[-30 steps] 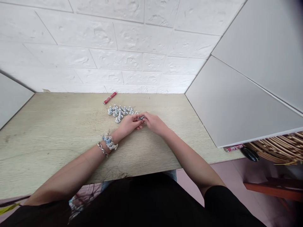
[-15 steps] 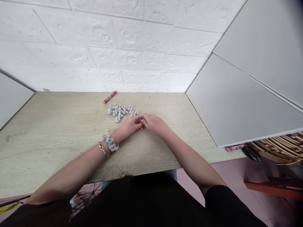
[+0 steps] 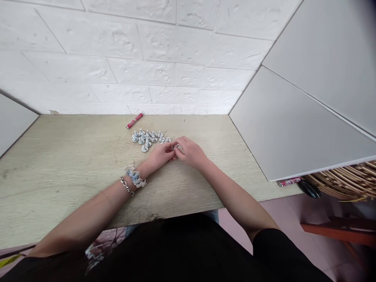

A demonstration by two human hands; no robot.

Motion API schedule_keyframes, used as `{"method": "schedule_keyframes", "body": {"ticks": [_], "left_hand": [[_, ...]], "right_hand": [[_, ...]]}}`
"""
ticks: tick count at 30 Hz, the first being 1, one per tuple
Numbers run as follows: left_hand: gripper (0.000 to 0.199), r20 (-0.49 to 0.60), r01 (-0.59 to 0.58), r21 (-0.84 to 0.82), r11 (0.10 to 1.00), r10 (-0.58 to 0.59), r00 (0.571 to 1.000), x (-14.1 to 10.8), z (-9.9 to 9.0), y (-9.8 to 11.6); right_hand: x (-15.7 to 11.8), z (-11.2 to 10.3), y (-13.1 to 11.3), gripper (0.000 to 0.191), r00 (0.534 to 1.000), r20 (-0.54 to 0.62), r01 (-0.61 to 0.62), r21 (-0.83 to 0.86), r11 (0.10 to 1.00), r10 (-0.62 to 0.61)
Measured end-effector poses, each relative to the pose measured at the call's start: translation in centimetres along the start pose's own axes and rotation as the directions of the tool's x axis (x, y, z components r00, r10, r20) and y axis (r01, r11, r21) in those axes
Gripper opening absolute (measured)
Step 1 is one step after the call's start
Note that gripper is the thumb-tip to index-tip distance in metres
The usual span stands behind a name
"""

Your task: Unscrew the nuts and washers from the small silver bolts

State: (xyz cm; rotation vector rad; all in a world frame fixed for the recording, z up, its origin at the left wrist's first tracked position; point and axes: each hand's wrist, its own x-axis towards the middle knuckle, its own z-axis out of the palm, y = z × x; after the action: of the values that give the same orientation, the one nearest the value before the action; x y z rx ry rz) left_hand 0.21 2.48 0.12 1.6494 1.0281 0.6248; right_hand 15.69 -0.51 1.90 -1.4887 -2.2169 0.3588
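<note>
Several silver bolts with round washers stand in a loose group on the pale wooden table. Just to their right, my left hand and my right hand meet, fingertips together. Between the fingertips shows a small silver metal piece, partly hidden; it looks like one of the bolts. Both hands have their fingers closed on it. A light blue and white scrunchie and a silver chain bracelet are around my left wrist.
A red tube lies behind the bolts, near the white brick-pattern wall. Grey panels rise at the right. Beyond them are another red tube, a black object and a wicker basket.
The fingers of my right hand have lifted and shifted slightly, and more of the metal piece shows between the hands. The whole view has moved a little.
</note>
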Motion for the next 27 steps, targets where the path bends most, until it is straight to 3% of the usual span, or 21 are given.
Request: {"method": "schedule_keyframes", "body": {"ticks": [5,10,18,27], "left_hand": [[0.013,0.004,0.028,-0.032,0.999,-0.028,1.0,0.1,0.0,0.1],[0.024,0.044,0.004,-0.057,0.998,-0.001,0.999,0.0,-0.1,0.1],[0.017,0.06,-0.027,0.055,0.998,0.024,0.998,-0.4,-0.3,1.0],[0.03,0.075,-0.034,0.107,0.994,0.026,0.997,-0.4,-0.3,0.7]], "right_hand": [[0.2,0.2,0.5,0.027,0.991,0.033,0.126,0.078,0.989,-0.129],[0.4,0.0,0.8,0.028,0.994,0.067,0.082,0.099,0.992,-0.089],[0.3,-0.2,1.1,0.022,0.991,0.128,0.031,0.118,0.993,-0.046],[0.4,-0.5,0.9,0.021,0.986,0.164,-0.014,0.089,0.996,-0.001]]}}
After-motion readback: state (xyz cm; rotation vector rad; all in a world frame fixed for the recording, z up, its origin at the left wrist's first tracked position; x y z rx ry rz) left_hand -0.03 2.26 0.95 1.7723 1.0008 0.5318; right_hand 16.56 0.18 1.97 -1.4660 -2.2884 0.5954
